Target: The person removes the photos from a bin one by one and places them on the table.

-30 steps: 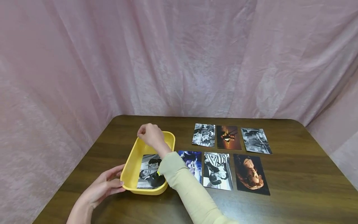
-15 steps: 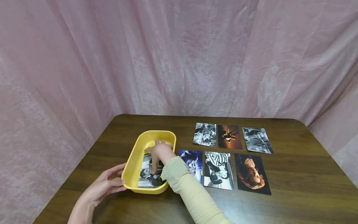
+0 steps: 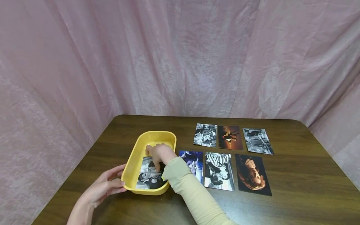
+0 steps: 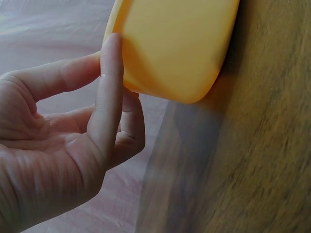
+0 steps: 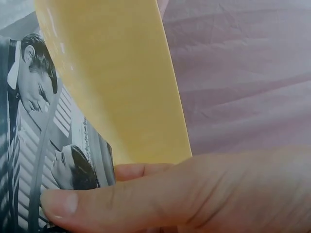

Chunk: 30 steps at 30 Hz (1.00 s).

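Observation:
A yellow rectangular tray (image 3: 134, 156) stands on the table's left half. My left hand (image 3: 102, 186) grips its near left corner, the thumb and fingers on the rim (image 4: 119, 24). Inside the tray lies a black-and-white photo (image 5: 34, 121) of two people. My right hand (image 3: 161, 153) reaches into the tray over the far end of this photo. In the right wrist view the thumb (image 5: 87, 206) lies on its face and other fingertips show by its end, so the photo appears pinched between them. The undersides of those fingers are hidden, and whether more photos lie beneath cannot be told.
Right of the tray, photos lie in two rows on the brown wooden table (image 3: 298, 168). Nearer are a blue one (image 3: 194, 162), a striped black-and-white one (image 3: 218, 172) and a dark portrait (image 3: 253, 175). An orange-brown one (image 3: 230, 138) lies behind. Pink curtains (image 3: 180, 62) hang around.
My right hand has come down from above the tray's far end into it, and its spread fingers have drawn in at the photo. The photo has shifted slightly left. My left hand stays put.

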Motion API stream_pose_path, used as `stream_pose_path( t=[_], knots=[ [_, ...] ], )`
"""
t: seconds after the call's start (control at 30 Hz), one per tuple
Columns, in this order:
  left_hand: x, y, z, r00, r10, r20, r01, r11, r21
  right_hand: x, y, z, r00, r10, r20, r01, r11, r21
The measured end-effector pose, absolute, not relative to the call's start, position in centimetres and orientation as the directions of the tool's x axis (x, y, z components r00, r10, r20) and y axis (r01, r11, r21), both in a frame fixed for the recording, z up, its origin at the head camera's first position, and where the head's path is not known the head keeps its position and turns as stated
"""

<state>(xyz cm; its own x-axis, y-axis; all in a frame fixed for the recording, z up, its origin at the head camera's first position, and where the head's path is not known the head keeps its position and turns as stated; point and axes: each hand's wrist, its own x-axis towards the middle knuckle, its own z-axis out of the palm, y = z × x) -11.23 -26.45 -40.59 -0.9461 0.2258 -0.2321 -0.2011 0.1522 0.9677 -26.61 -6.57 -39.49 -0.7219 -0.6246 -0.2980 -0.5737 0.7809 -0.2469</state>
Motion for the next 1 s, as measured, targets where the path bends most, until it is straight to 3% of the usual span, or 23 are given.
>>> stream_pose_path(
  t=[0.5,0.8,1.0],
  knots=[
    [-11.3,-26.6,-40.9,-0.947,0.237,-0.215,-0.184,0.146,0.972,-26.7,-6.4,-39.2,-0.664,-0.669,-0.334,-0.574,0.742,-0.347],
    [-11.2,-26.5,-40.6,-0.946,0.231,-0.229,-0.195,0.164,0.967,-27.0,-6.4,-38.5,-0.647,-0.678,-0.349,-0.614,0.734,-0.288],
    [-11.1,-26.5,-40.4,-0.944,0.232,-0.236,-0.2,0.167,0.965,-27.6,-6.8,-37.2,-0.579,-0.718,-0.386,-0.663,0.69,-0.289]
  ],
)
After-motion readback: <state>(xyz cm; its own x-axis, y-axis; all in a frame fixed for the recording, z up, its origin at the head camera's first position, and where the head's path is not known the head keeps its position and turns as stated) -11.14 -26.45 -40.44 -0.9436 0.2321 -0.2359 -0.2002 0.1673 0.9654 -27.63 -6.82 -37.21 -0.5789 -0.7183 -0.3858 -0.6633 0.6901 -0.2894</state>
